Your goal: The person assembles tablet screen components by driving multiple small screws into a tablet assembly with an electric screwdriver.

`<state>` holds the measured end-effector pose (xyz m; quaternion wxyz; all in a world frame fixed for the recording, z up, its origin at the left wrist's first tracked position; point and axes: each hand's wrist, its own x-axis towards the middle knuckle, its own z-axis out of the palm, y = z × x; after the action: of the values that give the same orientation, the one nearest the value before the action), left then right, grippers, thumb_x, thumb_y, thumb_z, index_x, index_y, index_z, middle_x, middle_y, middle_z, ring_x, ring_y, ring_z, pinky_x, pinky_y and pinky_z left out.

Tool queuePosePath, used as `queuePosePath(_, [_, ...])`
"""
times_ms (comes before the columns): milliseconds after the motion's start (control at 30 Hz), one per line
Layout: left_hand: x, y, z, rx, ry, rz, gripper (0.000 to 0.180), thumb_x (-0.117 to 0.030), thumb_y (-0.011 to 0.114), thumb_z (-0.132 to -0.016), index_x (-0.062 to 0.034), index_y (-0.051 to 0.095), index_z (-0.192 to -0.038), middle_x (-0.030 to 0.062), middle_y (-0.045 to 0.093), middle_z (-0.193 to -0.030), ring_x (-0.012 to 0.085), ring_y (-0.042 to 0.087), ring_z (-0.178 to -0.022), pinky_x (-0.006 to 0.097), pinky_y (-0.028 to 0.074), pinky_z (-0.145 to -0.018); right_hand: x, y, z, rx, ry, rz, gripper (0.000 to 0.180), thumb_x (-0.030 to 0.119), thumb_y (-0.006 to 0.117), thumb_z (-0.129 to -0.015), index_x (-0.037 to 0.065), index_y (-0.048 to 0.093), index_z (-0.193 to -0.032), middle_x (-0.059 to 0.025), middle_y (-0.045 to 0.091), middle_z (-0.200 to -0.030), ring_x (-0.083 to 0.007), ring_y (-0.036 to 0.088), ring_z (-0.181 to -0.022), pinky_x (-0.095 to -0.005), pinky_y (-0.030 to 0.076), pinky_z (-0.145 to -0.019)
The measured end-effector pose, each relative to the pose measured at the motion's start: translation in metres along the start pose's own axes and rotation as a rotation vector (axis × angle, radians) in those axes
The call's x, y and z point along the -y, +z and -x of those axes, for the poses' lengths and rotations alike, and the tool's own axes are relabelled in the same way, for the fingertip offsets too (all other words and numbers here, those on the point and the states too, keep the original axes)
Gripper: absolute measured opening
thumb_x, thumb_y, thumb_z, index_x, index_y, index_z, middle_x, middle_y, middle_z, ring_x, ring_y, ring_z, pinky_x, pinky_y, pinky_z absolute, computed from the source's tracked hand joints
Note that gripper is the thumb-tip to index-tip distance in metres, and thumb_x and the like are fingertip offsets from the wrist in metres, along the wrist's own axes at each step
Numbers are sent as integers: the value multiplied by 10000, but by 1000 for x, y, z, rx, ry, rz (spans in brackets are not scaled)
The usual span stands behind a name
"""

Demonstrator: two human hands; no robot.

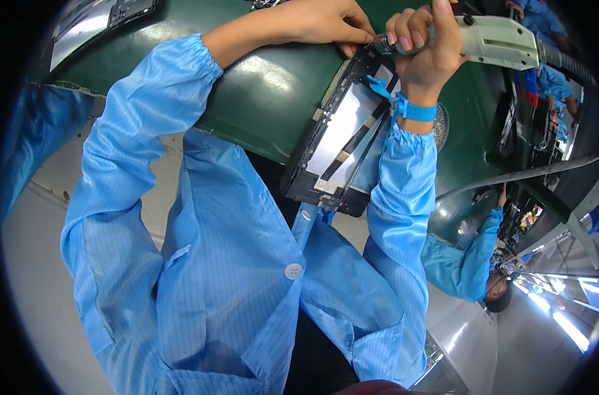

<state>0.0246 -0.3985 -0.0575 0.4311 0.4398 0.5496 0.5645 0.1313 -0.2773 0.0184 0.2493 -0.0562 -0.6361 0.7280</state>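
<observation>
An opened tablet (344, 135), with a black frame, a silvery inside and dark strips across it, lies slanted over the near table edge. At its far corner my left hand (326, 23) is closed, thumb and fingers pinching the edge. My right hand (428, 46) wraps around a hot-air gun (500, 43) with a pale body and a ribbed hose. The metal nozzle (382, 44) points toward my left fingertips, just above that corner. A blue wrist strap (418, 112) circles my right wrist. My right forearm hides part of the tablet's right side.
The green table (266, 85) extends under both arms. Another tablet part (92, 33) lies at the far left. A round metal mesh object (441, 126) is partly behind my right wrist. A grey cable (530, 174) crosses the right side. A co-worker (467, 263) sits at the right.
</observation>
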Motion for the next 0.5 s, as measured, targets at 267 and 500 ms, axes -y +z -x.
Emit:
queuePosePath(267, [-2, 3, -2, 1, 8, 37, 224, -118, 635, -1013, 85, 707, -953, 73, 709, -783, 124, 660, -697, 286, 552, -663, -2, -1, -2, 28, 26, 8, 284, 218, 575, -1068, 98, 512, -819, 45, 324, -517, -96, 347, -396, -264, 360, -415])
queuePosePath(500, [-2, 4, -1, -13, -2, 38, 223, -118, 631, -1018, 82, 709, -961, 67, 704, -784, 122, 655, -694, 284, 551, -662, -2, -1, -3, -21, 49, 29, 320, 214, 574, -1069, 109, 495, -777, 46, 308, -508, -97, 336, -391, -267, 362, -414])
